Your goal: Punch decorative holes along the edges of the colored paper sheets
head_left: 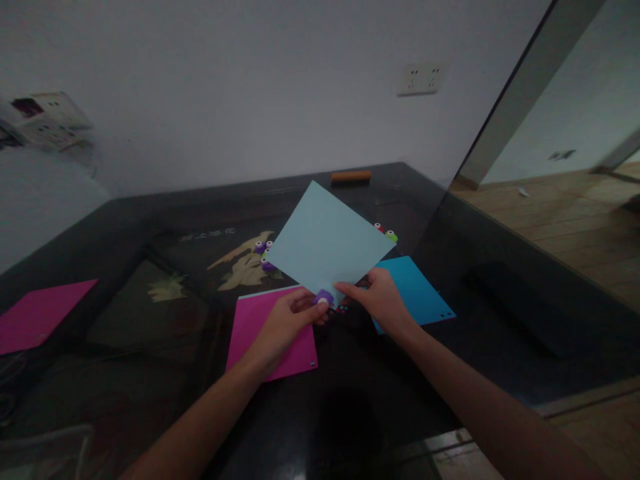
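My left hand (295, 312) is closed around a small purple craft punch (324, 297) with a white button. The punch sits at the near corner of a pale blue sheet of paper (330, 240), which is raised and turned cornerwise. My right hand (383, 297) pinches the sheet's lower right edge, thumb on top. Under my left hand lies a pink sheet (250, 327) with a small mark near its corner. A bright blue sheet (415, 287) with small dark holes at one corner is beneath my right hand. Tiny coloured bits (342, 309) show below the punch.
Several purple and green punches (265, 255) stand left of the raised sheet; red and green punches (387, 233) show behind its right corner. Another pink sheet (43, 317) lies far left. An orange-brown roll (351, 177) rests at the back of the dark glossy table (165, 373), against the wall.
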Tool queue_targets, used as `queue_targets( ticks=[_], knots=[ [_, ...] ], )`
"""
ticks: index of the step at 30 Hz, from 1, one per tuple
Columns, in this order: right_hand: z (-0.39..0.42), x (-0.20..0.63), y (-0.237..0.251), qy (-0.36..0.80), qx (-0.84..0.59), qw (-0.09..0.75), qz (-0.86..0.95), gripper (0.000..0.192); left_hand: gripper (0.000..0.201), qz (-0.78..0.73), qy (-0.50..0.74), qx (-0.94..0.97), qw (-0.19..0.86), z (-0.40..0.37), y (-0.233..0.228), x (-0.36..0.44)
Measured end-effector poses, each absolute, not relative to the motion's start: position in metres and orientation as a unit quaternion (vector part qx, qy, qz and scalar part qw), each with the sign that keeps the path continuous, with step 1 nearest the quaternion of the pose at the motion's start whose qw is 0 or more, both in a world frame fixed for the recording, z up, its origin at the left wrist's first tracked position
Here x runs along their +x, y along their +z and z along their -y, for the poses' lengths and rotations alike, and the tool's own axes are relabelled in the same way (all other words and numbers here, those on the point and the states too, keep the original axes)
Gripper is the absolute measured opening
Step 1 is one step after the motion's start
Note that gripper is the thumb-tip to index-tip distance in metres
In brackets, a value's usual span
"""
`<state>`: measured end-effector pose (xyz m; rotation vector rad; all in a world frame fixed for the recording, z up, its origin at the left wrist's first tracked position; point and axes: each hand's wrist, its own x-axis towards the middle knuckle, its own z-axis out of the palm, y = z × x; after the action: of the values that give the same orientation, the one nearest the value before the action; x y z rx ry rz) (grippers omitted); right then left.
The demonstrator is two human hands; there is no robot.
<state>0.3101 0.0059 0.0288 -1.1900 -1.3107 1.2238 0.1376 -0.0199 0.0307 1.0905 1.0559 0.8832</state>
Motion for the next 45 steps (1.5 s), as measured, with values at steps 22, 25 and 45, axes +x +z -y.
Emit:
queue_targets(
  ticks=[22,25,45],
  knots=[
    [-0.0044,0.3099,0.0305,0.463,-0.506,0.463,0.562,0.016,0.035,-0.476,0.379,0.480,0.632,0.0208,0.0288,0.1398],
    [-0.0044,0.3096,0.0303,0.463,-0.507,0.466,0.559,0.017,0.033,-0.477,0.377,0.477,0.634,0.0210,0.0291,0.1399],
    [-0.0021,0.3086,0.0345,0.453,-0.506,0.455,0.576,0.016,0.031,-0.490,0.372,0.508,0.603,0.0214,0.0303,0.1394]
  ],
)
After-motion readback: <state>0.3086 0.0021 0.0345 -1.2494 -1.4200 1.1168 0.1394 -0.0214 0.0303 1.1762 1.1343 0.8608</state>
